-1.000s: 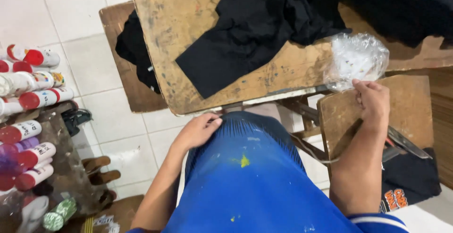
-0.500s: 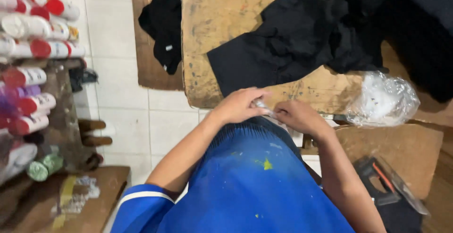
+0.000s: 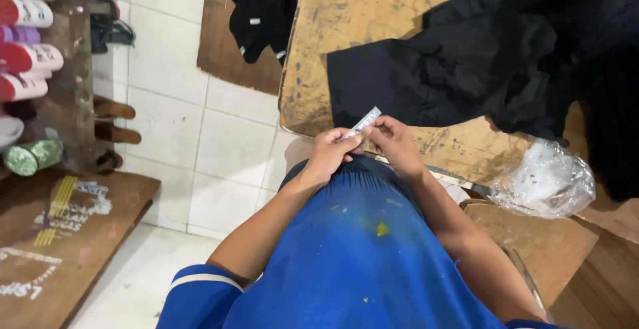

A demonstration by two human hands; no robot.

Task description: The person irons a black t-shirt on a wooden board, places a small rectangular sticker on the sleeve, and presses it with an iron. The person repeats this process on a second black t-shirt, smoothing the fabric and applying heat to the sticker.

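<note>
Table edge (image 3: 293, 112): just beyond both hands; open tiled floor (image 3: 200, 142) leftward.
Strip (image 3: 360, 124): long axis diagonal, rising up-right.
Left hand (image 3: 333, 152): pinching strip's lower end.
Right hand (image 3: 394, 141): pinching its upper part.

Both hands meet at the surface (image 3: 319, 56) edge: left hand (image 3: 331, 154) and right hand (image 3: 394, 144) pinch a small white strip (image 3: 361, 124) between fingertips. Black garment (image 3: 459, 69) lies just beyond it, clear plastic bag (image 3: 542, 181) to the right. Spray cans (image 3: 30, 56) racked at left.
</note>
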